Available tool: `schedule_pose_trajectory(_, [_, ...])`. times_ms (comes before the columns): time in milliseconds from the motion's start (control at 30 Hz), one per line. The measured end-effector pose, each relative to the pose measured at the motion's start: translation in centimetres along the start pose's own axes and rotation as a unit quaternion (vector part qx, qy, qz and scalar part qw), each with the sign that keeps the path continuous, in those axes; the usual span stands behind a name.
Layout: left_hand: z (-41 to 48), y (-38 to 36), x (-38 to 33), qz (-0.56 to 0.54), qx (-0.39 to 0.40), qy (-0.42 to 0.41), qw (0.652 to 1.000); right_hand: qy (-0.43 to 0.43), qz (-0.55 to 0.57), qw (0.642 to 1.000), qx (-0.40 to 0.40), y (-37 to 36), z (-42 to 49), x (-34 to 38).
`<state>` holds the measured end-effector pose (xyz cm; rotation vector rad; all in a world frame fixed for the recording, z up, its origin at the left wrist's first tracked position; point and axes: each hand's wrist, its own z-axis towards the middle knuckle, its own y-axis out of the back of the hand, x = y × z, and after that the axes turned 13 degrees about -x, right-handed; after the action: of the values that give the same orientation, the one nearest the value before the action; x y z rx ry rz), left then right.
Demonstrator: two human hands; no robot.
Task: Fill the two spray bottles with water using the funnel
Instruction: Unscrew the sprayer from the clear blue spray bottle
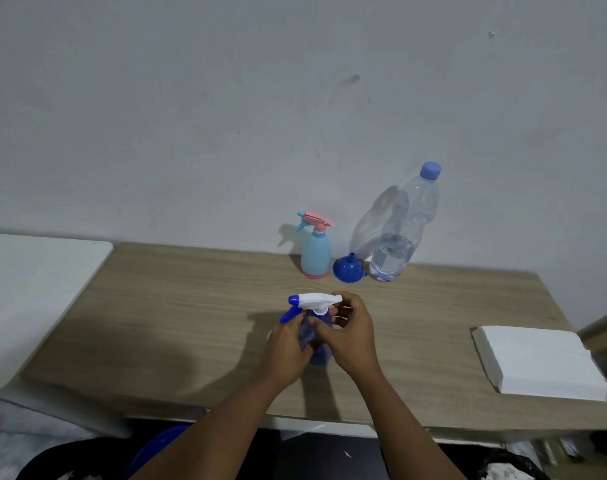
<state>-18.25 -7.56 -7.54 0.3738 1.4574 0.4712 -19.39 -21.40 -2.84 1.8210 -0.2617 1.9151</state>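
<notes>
A blue spray bottle (317,355) with a white and blue trigger head (314,301) stands upright at the middle of the wooden table (177,306). My left hand (286,351) grips its body from the left. My right hand (350,332) has its fingers curled round the neck just under the trigger head. Behind, near the wall, stand a light blue spray bottle (316,252) with a pink head, a blue funnel (347,268) lying mouth-down, and a clear water bottle (400,230) with a blue cap, about a third full.
A stack of white paper napkins (537,362) lies at the table's right end. A white tabletop (35,289) adjoins on the left. The wall runs close behind the bottles. A blue object (156,448) shows below the front edge.
</notes>
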Motion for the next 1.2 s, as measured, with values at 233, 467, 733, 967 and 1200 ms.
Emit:
schedule_pose_trajectory(233, [-0.09, 0.08, -0.35, -0.005, 0.007, 0.002, 1.0, 0.009, -0.012, 1.0, -0.004, -0.18, -0.37, -0.01])
schedule_pose_trajectory(467, [-0.09, 0.17, -0.41, 0.001, 0.004, -0.001, 1.0, 0.03, -0.025, 0.999, -0.005, -0.29, -0.4, 0.09])
schedule_pose_trajectory(733, [-0.08, 0.16, -0.46, 0.0, 0.003, 0.007, 1.0, 0.033, -0.024, 0.999, -0.015, -0.52, -0.48, 0.11])
schedule_pose_trajectory(967, [0.08, 0.11, -0.14, 0.002, -0.001, 0.007, 1.0, 0.006, -0.013, 0.999, -0.034, -0.73, -0.39, 0.19])
schedule_pose_trajectory(1200, [0.06, -0.01, 0.09, -0.007, -0.003, -0.006, 1.0, 0.004, -0.018, 0.999, -0.031, -0.62, -0.6, 0.25])
